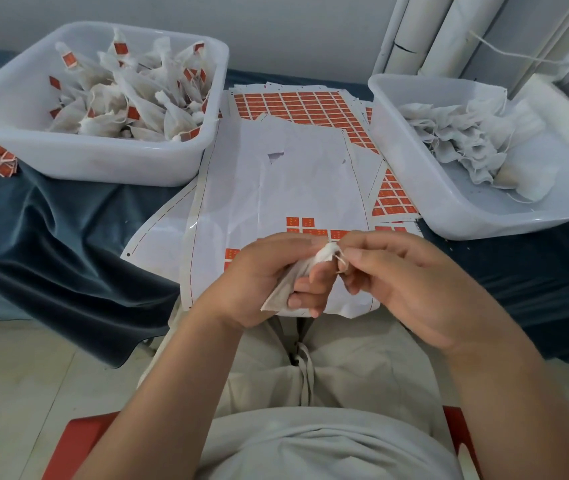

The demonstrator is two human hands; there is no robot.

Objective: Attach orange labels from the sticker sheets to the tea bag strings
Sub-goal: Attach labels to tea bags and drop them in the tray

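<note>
While the left hand [262, 271] curls round the tea bag [290, 284] at frame centre and the right hand [414, 282] pinches its thin string [340, 260], a hard tug could snap it or tear the gathered neck before any orange label [293, 222] from the sticker sheet [276, 181] goes on.

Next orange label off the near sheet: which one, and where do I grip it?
Probably the top pair's right label, by its upper right corner, coming from the right with the right hand once it lets go of the string. Bare backing borders that label above and to the right, and the left hand is busy holding the tea bag.
</note>
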